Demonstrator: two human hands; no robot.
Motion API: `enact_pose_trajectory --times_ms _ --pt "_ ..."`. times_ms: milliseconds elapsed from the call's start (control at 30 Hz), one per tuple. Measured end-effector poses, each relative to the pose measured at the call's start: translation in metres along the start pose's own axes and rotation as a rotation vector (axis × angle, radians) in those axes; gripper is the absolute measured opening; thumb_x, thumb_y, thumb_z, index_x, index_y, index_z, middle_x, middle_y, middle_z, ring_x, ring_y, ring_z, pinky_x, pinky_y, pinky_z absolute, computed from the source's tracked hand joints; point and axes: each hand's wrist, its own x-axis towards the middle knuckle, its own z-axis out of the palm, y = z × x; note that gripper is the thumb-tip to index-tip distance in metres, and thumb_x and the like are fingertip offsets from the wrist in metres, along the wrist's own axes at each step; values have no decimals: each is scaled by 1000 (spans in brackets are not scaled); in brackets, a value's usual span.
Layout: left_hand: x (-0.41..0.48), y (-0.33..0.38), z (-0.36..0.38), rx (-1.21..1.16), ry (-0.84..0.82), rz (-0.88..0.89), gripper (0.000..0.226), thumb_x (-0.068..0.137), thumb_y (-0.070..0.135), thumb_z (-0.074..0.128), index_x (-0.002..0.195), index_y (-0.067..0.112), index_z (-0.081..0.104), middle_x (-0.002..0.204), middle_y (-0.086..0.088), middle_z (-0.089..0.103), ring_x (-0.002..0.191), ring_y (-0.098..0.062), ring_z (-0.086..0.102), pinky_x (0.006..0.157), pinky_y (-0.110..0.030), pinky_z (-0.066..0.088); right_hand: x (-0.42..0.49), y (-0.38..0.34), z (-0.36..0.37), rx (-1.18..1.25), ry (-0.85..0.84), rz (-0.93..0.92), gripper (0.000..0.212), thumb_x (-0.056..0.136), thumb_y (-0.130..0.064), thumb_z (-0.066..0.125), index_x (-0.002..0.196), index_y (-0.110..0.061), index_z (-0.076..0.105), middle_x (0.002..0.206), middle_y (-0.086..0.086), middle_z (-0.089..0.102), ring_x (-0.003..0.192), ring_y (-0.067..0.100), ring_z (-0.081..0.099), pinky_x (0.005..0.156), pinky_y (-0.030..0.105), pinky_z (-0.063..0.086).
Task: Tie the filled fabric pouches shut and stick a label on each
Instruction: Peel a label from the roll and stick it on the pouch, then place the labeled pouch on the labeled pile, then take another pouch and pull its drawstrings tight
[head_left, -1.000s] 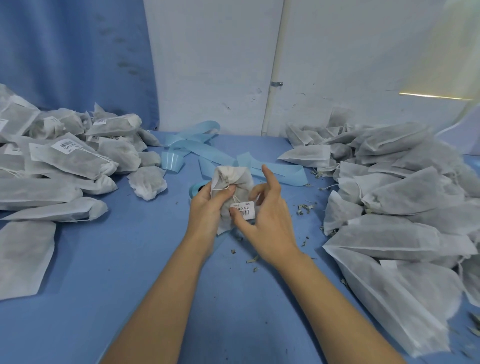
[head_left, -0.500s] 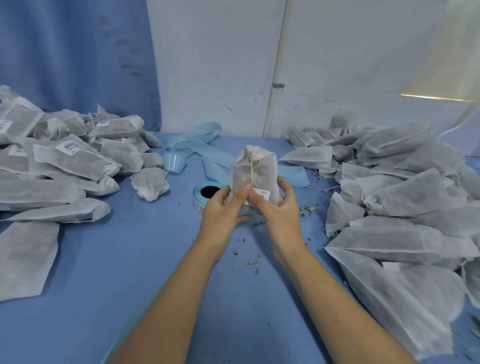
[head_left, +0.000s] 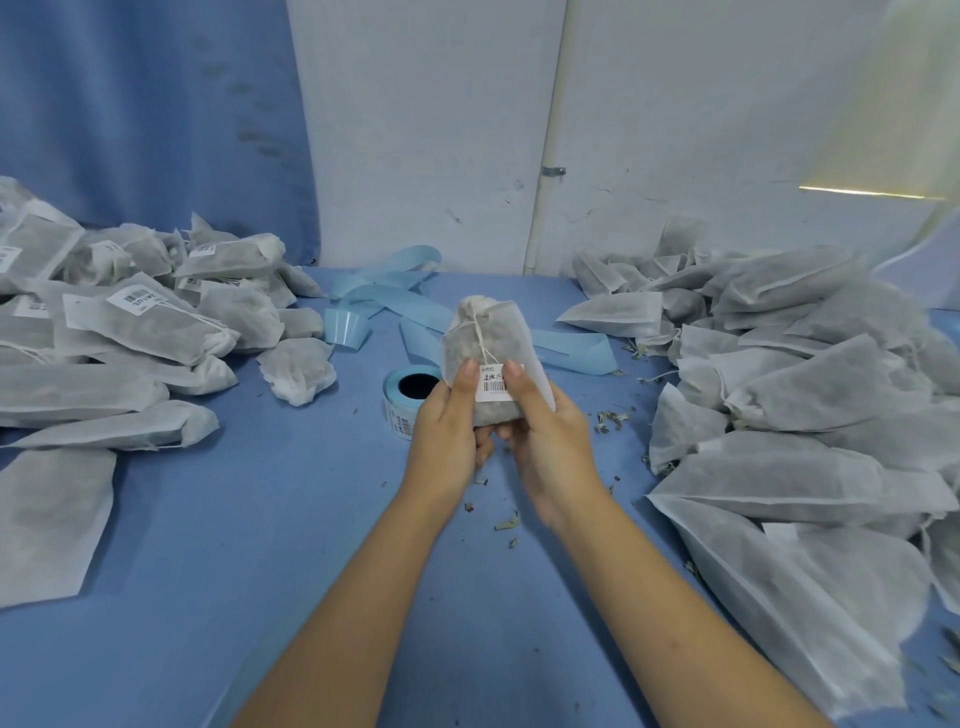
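The left hand and right hand grip the pouch upright, tied neck up, thumbs seemingly pressing its label.

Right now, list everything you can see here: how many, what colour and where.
pouch: one, white, tied, held upright at centre
label: one, white, barcoded, on the pouch
left pile: many pouches, grey-white, some labelled, at left
right pile: many pouches, grey-white, at right
label roll: one, light blue, beside the pouch
backing strip: one tangle, light blue, far centre
crumbs: scattered, greenish, centre to right
table: one, blue, underneath everything
curtain: one, blue, back left
wall: one, white, back
left hand: one, grips the pouch
right hand: one, grips the pouch
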Motion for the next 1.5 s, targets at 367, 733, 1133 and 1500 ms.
enact_pose_trajectory --times_ms 367,733,1133,1500 --pt "2 -4 -8 -72 13 -51 40 100 41 42 83 13 64 42 6 40 34 -6 30 33 -18 26 -1 5 5 63 38 25 15 93 -16 60 88 -5 69 74 2 71 60 7 62 52 16 46" --pt "14 19 -29 -181 205 22 9 90 10 48 82 13 51 48 4 49 36 -9 38 37 -21 28 8 5 32 81 41 -10 16 92 -22 64 100 -8 66 74 -2 66 57 9 58 56 19 51" --pt "36 14 -65 -554 453 -121 11 98 5 48 102 6 59 95 -6 67 74 -10 69 60 -17 53 17 20 22 28 176 -39 7 93 -13 61 91 -12 68 69 -7 67 52 6 56 55 17 49" --pt "36 41 8 -15 204 90 22 92 4 46 84 17 62 66 5 65 50 -3 55 49 -13 41 29 16 2 147 233 53 6 94 -5 57 91 -4 63 70 5 60 52 8 53 54 18 48"
